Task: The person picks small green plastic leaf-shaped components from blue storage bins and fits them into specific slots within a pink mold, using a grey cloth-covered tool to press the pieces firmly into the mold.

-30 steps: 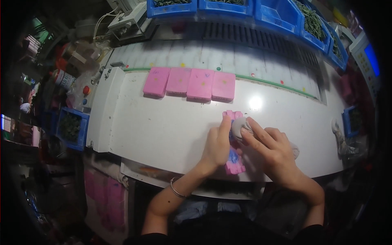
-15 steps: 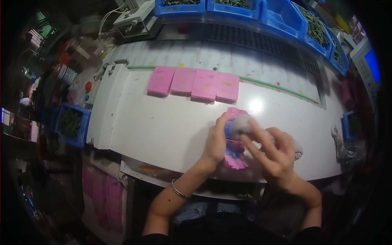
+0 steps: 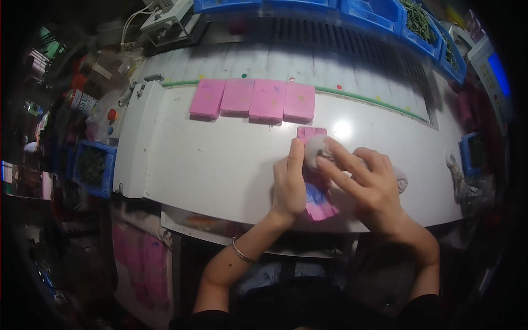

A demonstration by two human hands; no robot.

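Note:
In front of me on the white table, my left hand (image 3: 290, 184) is closed along the left side of a soft pink mould-like piece (image 3: 320, 212). Blue shows on its inner face, and its lower end flares out with a wavy edge. My right hand (image 3: 366, 184) presses a rounded grey cloth pad (image 3: 315, 149) against the upper part of the piece, its fingertips gripping the pad. A rolled bit of grey cloth (image 3: 402, 180) pokes out beyond the right hand; whether it joins the pad is hidden.
Several pink blocks (image 3: 268, 102) stand in a row behind my hands. Beyond them run a green strip (image 3: 352, 100) and a pale slatted surface. Blue bins (image 3: 369, 16), some with green material, line the back. A white raised housing (image 3: 137, 140) bounds the table's left side.
The grey pad has shifted up and left over the pink piece. The piece is tilted differently, with less blue showing at its top. The whole view has shifted slightly.

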